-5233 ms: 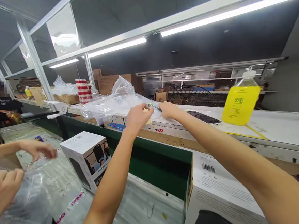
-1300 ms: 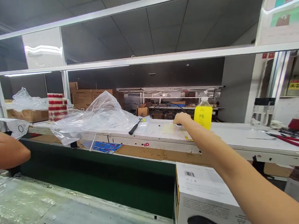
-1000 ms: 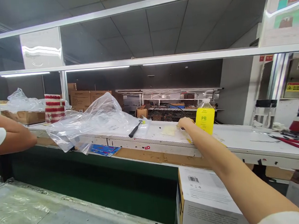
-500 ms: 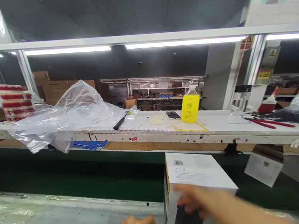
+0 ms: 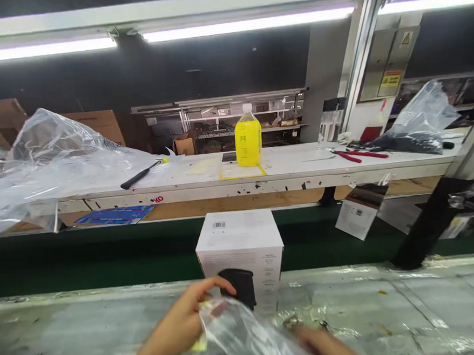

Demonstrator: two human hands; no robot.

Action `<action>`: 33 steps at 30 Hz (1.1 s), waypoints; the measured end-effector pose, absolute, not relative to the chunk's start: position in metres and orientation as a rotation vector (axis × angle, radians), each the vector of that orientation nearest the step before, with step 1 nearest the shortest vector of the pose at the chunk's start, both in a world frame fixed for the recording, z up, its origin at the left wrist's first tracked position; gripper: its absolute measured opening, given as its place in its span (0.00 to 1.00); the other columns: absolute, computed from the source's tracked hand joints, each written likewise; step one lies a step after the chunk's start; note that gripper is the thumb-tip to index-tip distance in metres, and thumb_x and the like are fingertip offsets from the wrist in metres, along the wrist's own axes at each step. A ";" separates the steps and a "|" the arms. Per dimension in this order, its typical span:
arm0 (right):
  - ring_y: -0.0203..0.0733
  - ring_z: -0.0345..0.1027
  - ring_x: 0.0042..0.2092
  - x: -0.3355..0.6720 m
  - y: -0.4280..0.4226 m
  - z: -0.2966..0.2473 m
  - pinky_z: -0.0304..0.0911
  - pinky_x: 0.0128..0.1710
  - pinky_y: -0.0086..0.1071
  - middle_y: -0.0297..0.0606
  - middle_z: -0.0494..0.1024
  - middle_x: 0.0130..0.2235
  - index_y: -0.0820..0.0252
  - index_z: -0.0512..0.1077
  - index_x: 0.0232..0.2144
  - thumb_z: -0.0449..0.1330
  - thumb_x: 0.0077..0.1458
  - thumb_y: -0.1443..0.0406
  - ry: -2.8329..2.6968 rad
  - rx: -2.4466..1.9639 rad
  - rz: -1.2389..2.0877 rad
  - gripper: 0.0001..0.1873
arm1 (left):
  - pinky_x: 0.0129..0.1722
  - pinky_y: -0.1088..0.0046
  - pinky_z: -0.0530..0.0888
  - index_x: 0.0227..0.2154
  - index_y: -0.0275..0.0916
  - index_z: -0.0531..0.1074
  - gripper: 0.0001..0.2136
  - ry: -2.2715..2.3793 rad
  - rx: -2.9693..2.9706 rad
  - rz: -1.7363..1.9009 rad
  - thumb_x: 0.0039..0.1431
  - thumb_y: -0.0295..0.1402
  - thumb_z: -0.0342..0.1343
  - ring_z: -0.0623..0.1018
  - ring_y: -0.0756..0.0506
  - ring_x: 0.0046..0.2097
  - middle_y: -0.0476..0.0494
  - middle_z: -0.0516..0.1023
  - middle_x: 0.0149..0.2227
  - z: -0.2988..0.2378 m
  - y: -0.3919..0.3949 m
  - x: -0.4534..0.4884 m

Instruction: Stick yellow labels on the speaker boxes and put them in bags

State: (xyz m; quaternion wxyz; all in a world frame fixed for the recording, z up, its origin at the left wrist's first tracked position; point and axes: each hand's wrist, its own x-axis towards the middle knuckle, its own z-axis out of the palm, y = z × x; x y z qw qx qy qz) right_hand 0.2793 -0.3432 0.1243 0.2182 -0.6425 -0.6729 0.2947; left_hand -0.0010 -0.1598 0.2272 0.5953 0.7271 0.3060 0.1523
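A clear plastic bag [image 5: 248,339] sits low in the middle of the head view, its edge pinched in my left hand [image 5: 187,313]. The forefinger of that hand reaches over the bag towards a white carton [image 5: 236,234] with a black container printed on its front. My right hand [image 5: 319,342], smeared by motion, is at the bag's right side; its fingers cannot be made out. Behind the hands the carton stands upright, barcode on its top. A small yellow patch [image 5: 200,342] shows beside the left hand.
Above a dark green belt [image 5: 105,262] runs a white shelf [image 5: 205,188]. On it are a yellow bottle [image 5: 248,141], a black-handled tool [image 5: 139,176], red-handled pliers [image 5: 367,154] and plastic sheeting [image 5: 65,151]. Another carton [image 5: 361,212] leans at the right, near a dark post [image 5: 427,229].
The view has swung right and down. My right hand has left the carton's front and moved down to the right. My left hand has come up into view with the clear plastic bag.
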 end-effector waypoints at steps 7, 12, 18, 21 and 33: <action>0.41 0.72 0.34 0.364 -0.299 0.250 0.66 0.40 0.34 0.41 0.78 0.30 0.63 0.80 0.28 0.44 0.68 0.39 -1.736 -1.391 1.191 0.40 | 0.35 0.71 0.70 0.28 0.41 0.82 0.11 0.909 1.596 0.656 0.52 0.44 0.68 0.76 0.44 0.34 0.46 0.81 0.31 0.227 -0.161 0.000; 0.36 0.61 0.28 0.355 -0.275 0.255 0.58 0.28 0.30 0.34 0.71 0.28 0.60 0.74 0.31 0.54 0.63 0.39 -1.585 -1.490 1.029 0.31 | 0.28 0.72 0.65 0.28 0.39 0.83 0.23 1.046 1.424 0.778 0.53 0.57 0.64 0.70 0.46 0.26 0.48 0.74 0.21 0.201 -0.184 -0.007; 0.42 0.68 0.35 0.346 -0.293 0.254 0.63 0.33 0.30 0.36 0.76 0.35 0.55 0.75 0.40 0.65 0.57 0.41 -1.769 -1.469 0.893 0.25 | 0.24 0.76 0.65 0.27 0.37 0.84 0.21 1.017 1.065 0.862 0.46 0.53 0.73 0.71 0.49 0.24 0.46 0.77 0.22 0.179 -0.198 -0.008; 0.43 0.72 0.41 0.341 -0.298 0.261 0.66 0.40 0.33 0.40 0.78 0.41 0.57 0.77 0.28 0.59 0.66 0.47 -1.791 -1.437 0.628 0.23 | 0.27 0.76 0.69 0.31 0.38 0.85 0.19 0.976 1.029 0.912 0.43 0.48 0.76 0.76 0.47 0.28 0.45 0.82 0.26 0.173 -0.196 -0.010; 0.38 0.73 0.31 0.282 -0.300 0.270 0.64 0.34 0.32 0.36 0.81 0.31 0.57 0.76 0.33 0.61 0.68 0.54 -1.274 -1.292 -0.098 0.16 | 0.29 0.75 0.69 0.20 0.38 0.76 0.19 0.800 1.206 0.762 0.47 0.49 0.72 0.73 0.49 0.26 0.48 0.79 0.22 0.130 -0.184 -0.014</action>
